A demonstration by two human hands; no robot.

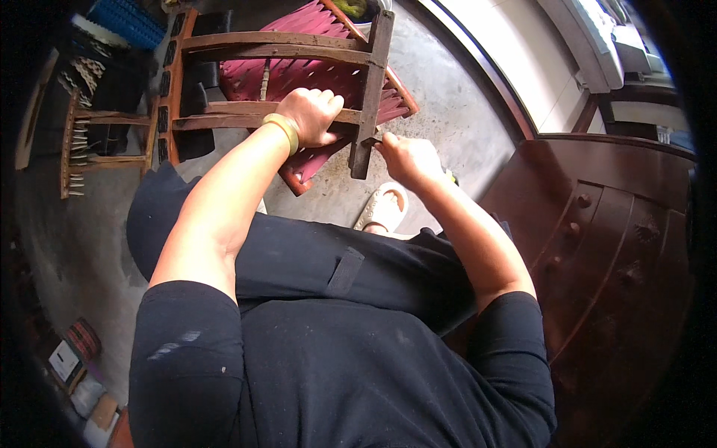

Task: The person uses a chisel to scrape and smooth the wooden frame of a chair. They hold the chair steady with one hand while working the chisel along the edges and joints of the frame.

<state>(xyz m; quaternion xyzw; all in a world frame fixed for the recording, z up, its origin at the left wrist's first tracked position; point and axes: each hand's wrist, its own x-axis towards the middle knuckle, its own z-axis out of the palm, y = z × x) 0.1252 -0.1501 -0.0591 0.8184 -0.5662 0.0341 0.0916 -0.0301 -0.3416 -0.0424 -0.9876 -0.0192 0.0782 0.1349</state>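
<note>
Okay, two bare hands, one person, one wooden frame [284, 51] being handled. Frame sits at upper centre, out past the knees: two end posts, about four brown rails running between them. Left post is orange-brown with several black bands wrapped round it; right post [372, 89] is plain, darker, tilted slightly.

Left hand [310, 116]: closed, fist gripping the lower rails near the right post, knuckles up. One yellowish bracelet [286, 133] on that wrist. Right hand [409, 158]: fingers curled in, fingertips up against one small dark piece [371, 140] at the lower part of the right post; cannot tell what the piece is or whether it is firmly pinched.

Behind and below the frame, one seat of pink straps [287, 75] with orange-brown wooden edges. Far left, one more frame with pale cord [112, 119], wound along its outer bar, two rails visible. Top left corner, one blue ribbed item [123, 22].

Floor is grey. One cream sandal [367, 214] in clear view, with a foot in it, below the right post. Right side, one big dark brown wooden panel [590, 261], raised knobs on it
</note>
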